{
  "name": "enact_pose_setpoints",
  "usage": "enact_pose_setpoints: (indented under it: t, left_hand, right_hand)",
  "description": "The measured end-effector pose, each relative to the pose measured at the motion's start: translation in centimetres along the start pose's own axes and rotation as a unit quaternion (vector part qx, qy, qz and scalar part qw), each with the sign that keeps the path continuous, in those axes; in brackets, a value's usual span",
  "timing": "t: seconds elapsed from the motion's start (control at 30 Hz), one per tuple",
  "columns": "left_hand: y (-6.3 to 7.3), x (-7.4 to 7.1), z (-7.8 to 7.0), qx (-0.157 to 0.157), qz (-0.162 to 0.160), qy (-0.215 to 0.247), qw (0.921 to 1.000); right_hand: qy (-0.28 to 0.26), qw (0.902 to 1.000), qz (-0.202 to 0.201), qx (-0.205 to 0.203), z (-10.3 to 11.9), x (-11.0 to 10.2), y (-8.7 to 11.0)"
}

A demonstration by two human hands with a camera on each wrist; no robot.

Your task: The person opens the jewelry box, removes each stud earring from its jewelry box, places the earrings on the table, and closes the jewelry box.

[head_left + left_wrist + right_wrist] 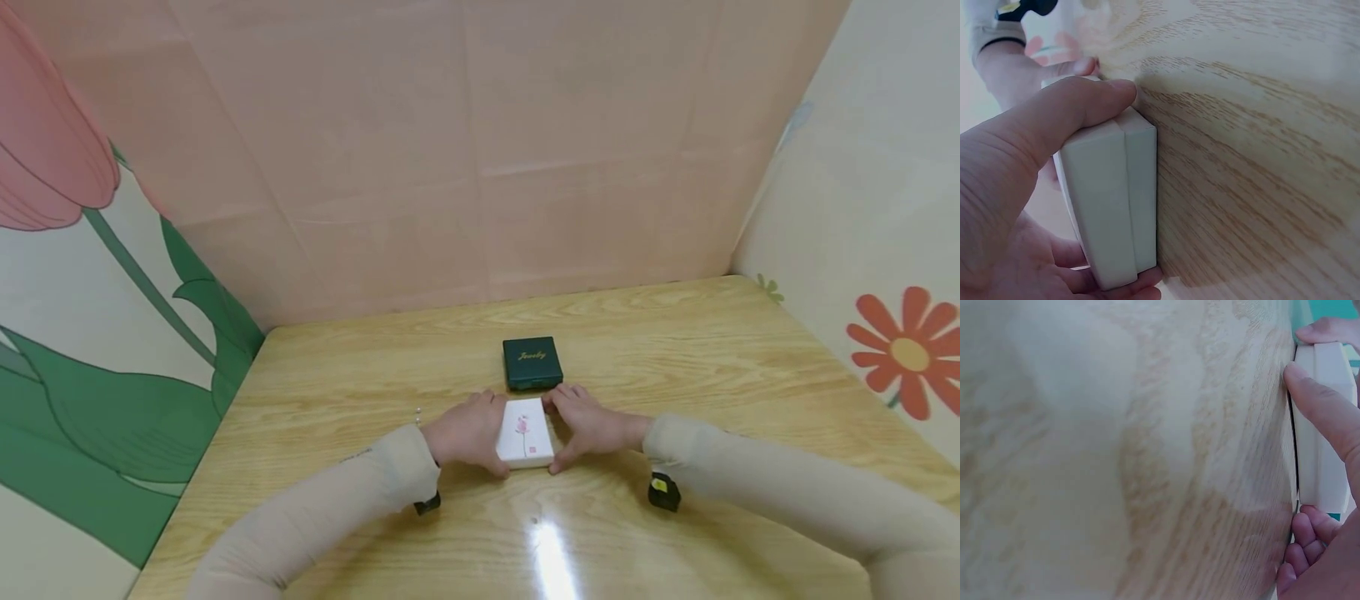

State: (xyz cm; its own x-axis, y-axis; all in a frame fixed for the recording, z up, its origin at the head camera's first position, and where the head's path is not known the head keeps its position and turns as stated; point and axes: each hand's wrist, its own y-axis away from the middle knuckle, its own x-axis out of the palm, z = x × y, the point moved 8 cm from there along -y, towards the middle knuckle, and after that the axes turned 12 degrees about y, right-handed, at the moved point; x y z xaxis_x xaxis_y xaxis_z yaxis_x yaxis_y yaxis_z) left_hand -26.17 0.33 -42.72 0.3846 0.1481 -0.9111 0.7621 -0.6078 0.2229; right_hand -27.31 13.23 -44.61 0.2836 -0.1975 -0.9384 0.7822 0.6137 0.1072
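A small white lidded box (524,432) with a pink flower printed on top lies on the wooden table. From its left side my left hand (471,431) grips it, thumb at the near corner and fingers at the far end. The left wrist view shows the white box (1107,206) between thumb and fingers, with a seam between lid and base. My right hand (588,423) holds the box's right side, thumb near the front corner. In the right wrist view the right hand (1329,487) has its thumb and curled fingers at opposite ends of the box.
Just behind the white box sits a dark green box (532,363) with gold lettering on its lid. The wooden table (337,375) meets a pink backdrop (465,167) at the back and flower-printed panels at both sides.
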Motion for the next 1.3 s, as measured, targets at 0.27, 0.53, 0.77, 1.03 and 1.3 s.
enact_pose_setpoints:
  t: [0.27, 0.53, 0.77, 1.03, 1.3]
  left_hand:
    - [0.3, -0.2, -0.1, -0.026, 0.013, -0.006, 0.9996]
    - [0.2, -1.3, -2.2, 0.032, 0.004, 0.016, 0.9993]
    - [-0.2, -1.3, -3.1, 0.045, 0.006, 0.021, 0.9987]
    - [-0.6, -1.1, -3.3, 0.059, 0.008, 0.003, 0.9982]
    - [-0.6, -1.2, -3.3, 0.064, 0.006, 0.010, 0.9979]
  right_hand:
    - [0.002, 1.0000, -0.001, -0.003, -0.1, 0.2, 0.0]
    - [-0.003, 1.0000, 0.007, 0.000, -0.2, 0.1, 0.1]
    - [0.003, 0.9999, 0.004, -0.012, 0.1, 0.0, 0.2]
    - [0.015, 0.9998, 0.012, 0.005, -0.2, 0.3, -0.1]
    - [0.017, 0.9998, 0.013, -0.005, 0.1, 0.2, 0.0]
